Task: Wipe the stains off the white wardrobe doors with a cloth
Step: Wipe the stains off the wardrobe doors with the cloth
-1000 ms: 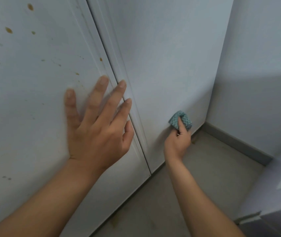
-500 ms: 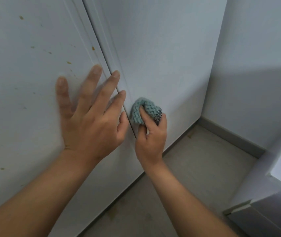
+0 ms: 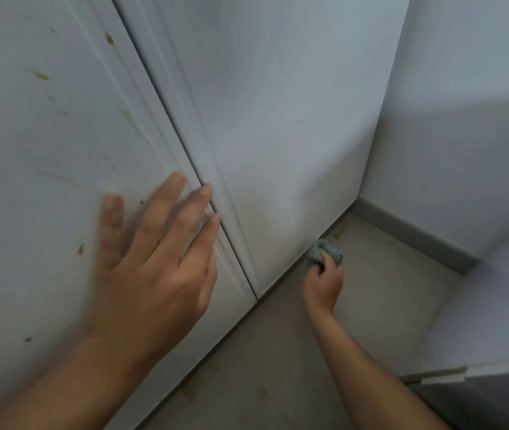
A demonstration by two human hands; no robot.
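Greyish floor [image 3: 371, 305] (faintly smudged) beneath wardrobe [image 3: 278, 119]

Left hand [image 3: 154, 262] on left door [image 3: 45, 150], cloth [image 3: 321, 249] low beside right door [image 3: 278, 119]

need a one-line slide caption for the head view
Left hand flat on the stained left door, right hand gripping a cloth low by the right door.
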